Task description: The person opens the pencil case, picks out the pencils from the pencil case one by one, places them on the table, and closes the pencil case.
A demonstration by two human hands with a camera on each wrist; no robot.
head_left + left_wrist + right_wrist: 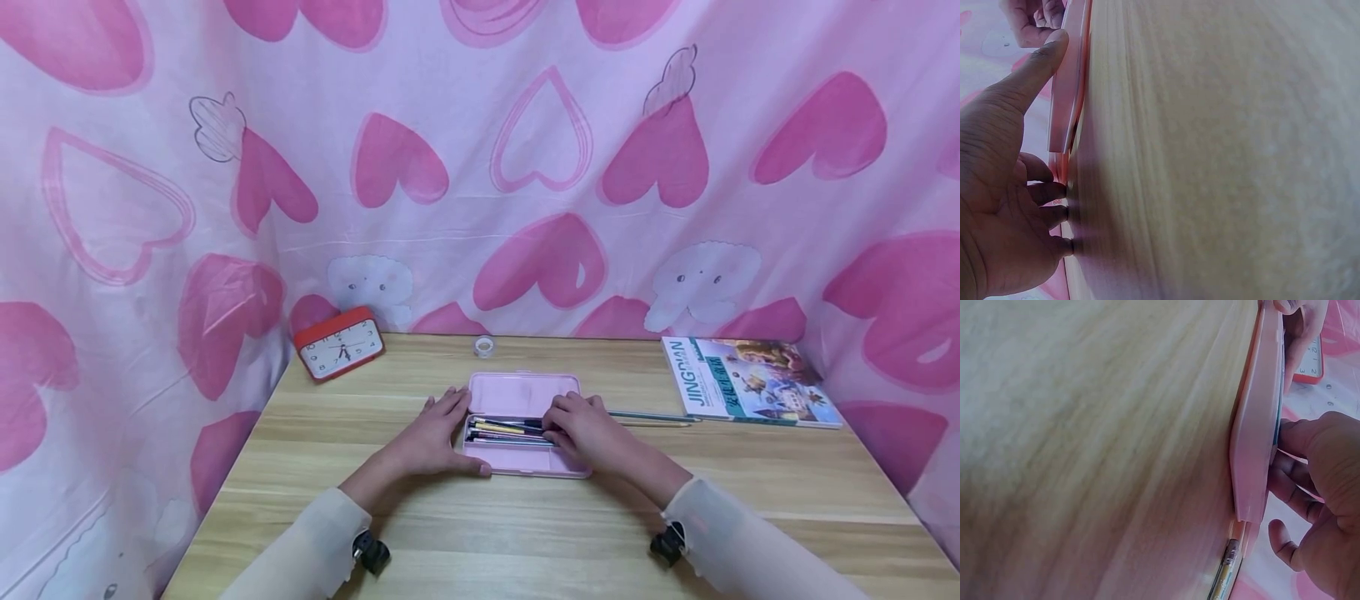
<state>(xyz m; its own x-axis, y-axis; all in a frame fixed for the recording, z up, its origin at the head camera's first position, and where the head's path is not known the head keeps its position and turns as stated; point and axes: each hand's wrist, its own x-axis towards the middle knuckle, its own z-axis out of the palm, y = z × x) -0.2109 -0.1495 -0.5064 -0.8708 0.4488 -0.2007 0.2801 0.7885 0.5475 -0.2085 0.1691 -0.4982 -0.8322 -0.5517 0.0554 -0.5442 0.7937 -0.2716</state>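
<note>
Pink fabric (465, 225) covered in hearts and cartoon faces hangs behind the whole setup, with a wood-grain table (517, 533) in front of it. Sitting on the table, roughly in the middle, is a pink pencil case (517, 459), flipped open, its lid (517, 393) lying toward the far side. A bunch of pencils (506, 429) lies side to side in the tray, bunched along the far part, so you can see a bare strip of pink on the near side.

Left hand (431, 437) is at the case's left end, fingers spread and not clenched: thumb stretched along the near rim, the other fingers by the lid's left edge. Right hand (588, 433) is over the right end of the tray, fingers bent down with the thumb close by, touching the pencils' ends. Can't really tell if it's pinching one or just pressing, fingers block it.

Just right of the case there are two loose pencils (652, 415) on the table, pointing toward a book (750, 382) with a colorful cover at far right. Far left has a red clock (341, 346) sitting kinda tilted, and a small tape roll (484, 347) is near the fabric, beyond the lid. Both sleeves (307, 542) are pale, each with a little black gadget (371, 552) at the cuff.
</note>
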